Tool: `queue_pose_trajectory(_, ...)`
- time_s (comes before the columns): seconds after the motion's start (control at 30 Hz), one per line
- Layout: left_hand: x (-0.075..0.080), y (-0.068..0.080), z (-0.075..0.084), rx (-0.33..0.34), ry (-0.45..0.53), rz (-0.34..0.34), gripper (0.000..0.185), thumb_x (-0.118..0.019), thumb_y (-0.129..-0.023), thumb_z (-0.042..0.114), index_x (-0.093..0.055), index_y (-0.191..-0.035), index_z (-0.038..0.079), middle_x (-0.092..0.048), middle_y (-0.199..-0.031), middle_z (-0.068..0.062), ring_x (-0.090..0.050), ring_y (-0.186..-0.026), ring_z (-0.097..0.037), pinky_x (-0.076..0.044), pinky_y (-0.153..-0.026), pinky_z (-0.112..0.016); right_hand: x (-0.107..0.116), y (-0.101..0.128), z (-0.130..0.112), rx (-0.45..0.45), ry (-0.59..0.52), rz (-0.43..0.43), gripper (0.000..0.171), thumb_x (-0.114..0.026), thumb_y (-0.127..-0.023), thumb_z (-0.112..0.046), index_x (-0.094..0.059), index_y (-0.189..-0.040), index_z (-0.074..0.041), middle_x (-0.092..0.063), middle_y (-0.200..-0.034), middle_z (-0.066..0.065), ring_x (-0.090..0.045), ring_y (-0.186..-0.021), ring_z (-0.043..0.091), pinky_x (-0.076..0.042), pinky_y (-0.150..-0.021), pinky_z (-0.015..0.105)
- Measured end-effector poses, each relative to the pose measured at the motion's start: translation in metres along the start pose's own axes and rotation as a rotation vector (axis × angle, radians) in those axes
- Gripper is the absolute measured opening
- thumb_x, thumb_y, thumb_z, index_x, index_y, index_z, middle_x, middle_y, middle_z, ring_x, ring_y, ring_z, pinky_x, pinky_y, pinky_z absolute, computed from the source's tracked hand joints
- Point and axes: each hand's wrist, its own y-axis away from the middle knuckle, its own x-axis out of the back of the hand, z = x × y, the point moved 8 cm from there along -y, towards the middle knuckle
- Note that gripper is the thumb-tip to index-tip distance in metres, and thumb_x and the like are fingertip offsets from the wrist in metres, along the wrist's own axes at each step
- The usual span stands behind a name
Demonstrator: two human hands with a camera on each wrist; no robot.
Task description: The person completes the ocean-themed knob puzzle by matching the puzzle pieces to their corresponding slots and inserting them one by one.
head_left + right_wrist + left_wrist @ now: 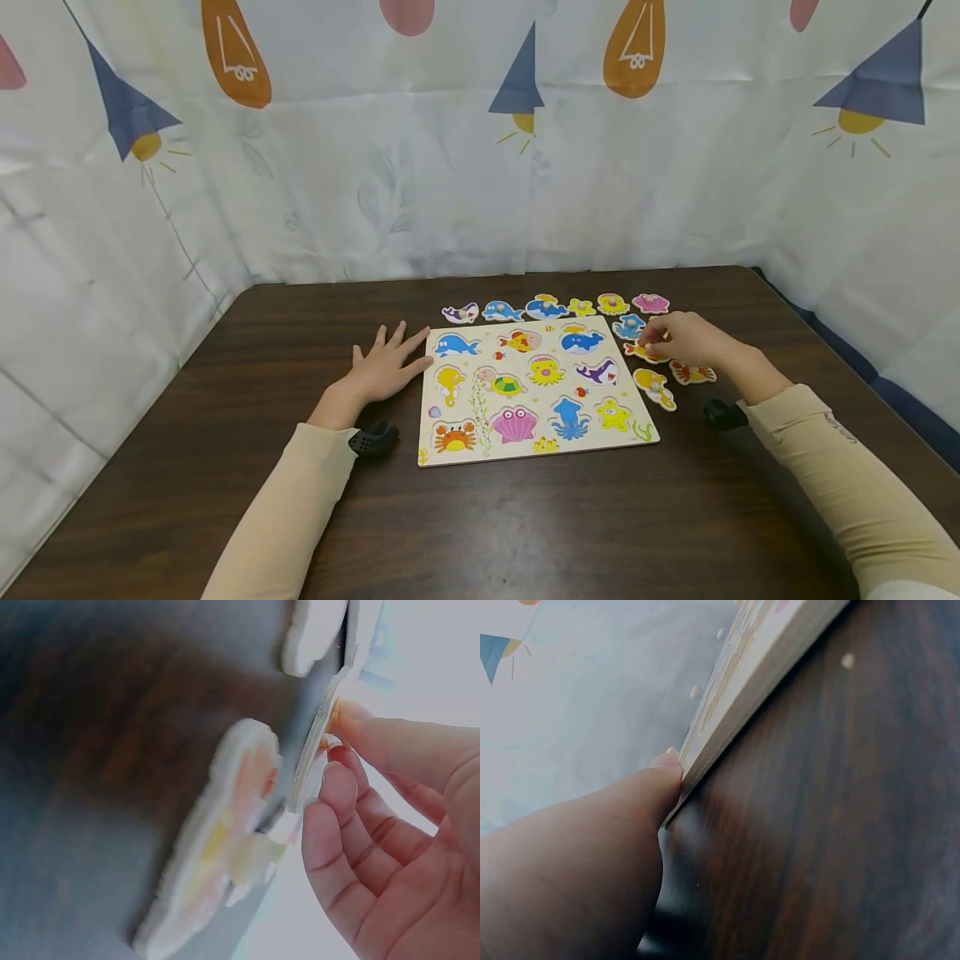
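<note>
A wooden puzzle board (637,417) with sea-animal pictures lies on the dark table. My left hand (386,367) rests flat with spread fingers against the board's left edge (727,697); a fingertip (664,769) touches that edge. My right hand (678,337) is to the right of the board and pinches the peg of an orange fish piece (647,353), whose thin edge (315,746) shows between thumb and fingers in the right wrist view. A yellow-and-pink piece (217,847) lies on the table just beside it.
Loose animal pieces lie in a row behind the board (543,307) and to its right (654,387) (692,373). The table (525,525) is dark brown wood. A white patterned curtain (450,167) walls in the back and both sides.
</note>
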Motion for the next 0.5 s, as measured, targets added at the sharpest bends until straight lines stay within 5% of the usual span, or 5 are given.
queue_pose_trajectory(0.5,0.001,0.002,0.0,-0.003,0.002,0.007,0.072,-0.043,-0.107,0.055,-0.02,-0.166,0.022,-0.004,-0.169,-0.023,0.005,-0.152,-0.052,0.006,-0.107,-0.081,0.023,0.004,-0.024,0.052,0.01,0.045,0.013,-0.067,-0.099,-0.006,-0.071,-0.107,0.003,-0.069,-0.09,0.006,-0.063,-0.078,0.024,-0.056,-0.07,0.039)
